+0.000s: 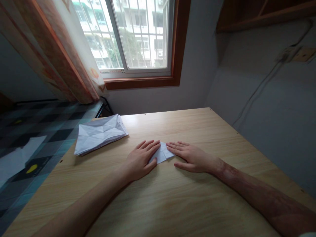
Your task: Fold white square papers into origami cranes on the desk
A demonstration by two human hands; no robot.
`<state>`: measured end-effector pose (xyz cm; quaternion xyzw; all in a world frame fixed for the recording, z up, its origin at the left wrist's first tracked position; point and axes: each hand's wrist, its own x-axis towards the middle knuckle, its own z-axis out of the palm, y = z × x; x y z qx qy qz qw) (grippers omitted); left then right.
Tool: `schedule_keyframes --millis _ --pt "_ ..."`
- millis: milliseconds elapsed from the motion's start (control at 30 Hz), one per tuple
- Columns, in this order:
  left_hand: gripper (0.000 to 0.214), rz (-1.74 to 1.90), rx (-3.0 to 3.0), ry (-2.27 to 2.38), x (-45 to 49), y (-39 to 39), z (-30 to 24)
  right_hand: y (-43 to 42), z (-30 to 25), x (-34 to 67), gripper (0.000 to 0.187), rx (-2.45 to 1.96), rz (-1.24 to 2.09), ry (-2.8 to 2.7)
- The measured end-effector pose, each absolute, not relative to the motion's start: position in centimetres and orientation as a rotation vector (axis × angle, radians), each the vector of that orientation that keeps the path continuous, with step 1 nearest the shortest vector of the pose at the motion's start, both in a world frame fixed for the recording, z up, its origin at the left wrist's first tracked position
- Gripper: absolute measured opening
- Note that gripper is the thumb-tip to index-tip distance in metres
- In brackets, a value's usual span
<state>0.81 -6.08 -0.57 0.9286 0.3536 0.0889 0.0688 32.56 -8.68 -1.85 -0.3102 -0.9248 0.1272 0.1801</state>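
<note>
A small folded piece of white paper (162, 153) lies flat on the wooden table (172, 197), near the middle. My left hand (140, 159) rests on its left side with fingers stretched flat and pressing down. My right hand (191, 156) lies flat on its right side, fingertips touching the paper's edge. Both hands are open and pressed on the paper; most of the paper is hidden under them.
A stack of creased white paper sheets (98, 133) lies at the table's far left corner. Left of the table is a bed with a checked cover (37, 131) and a white sheet on it. A window (133, 36) and curtain stand behind; a wall runs along the right.
</note>
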Motion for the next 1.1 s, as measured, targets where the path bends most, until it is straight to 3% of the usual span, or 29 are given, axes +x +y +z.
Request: schedule_keyframes --millis 167,433,633,833,1000,1100 --pt "0.063 0.254 2.792 1.070 0.8 -6.1 -0.4 -7.9 -1.6 33.4 0.046 -0.879 0.176 -2.545" --pt "0.063 0.320 2.797 1.033 0.7 -6.1 -0.6 -7.4 -2.8 34.3 0.025 -0.812 -0.046 -2.352" --pt "0.063 0.319 2.789 1.052 0.4 -6.0 -0.4 -7.6 -3.1 34.6 0.025 -0.742 -0.131 -2.295" --pt "0.075 0.429 2.797 1.059 0.2 -5.9 -0.4 -7.7 -2.9 34.0 0.021 -0.782 -0.169 -2.212" --pt "0.065 0.522 2.799 1.064 0.3 -5.9 -0.7 -8.0 -2.5 33.3 0.010 -0.904 -0.135 -2.150" --pt "0.059 0.555 2.790 1.035 0.5 -6.0 -0.6 -8.0 -2.5 33.0 0.034 -0.902 -0.049 -2.238"
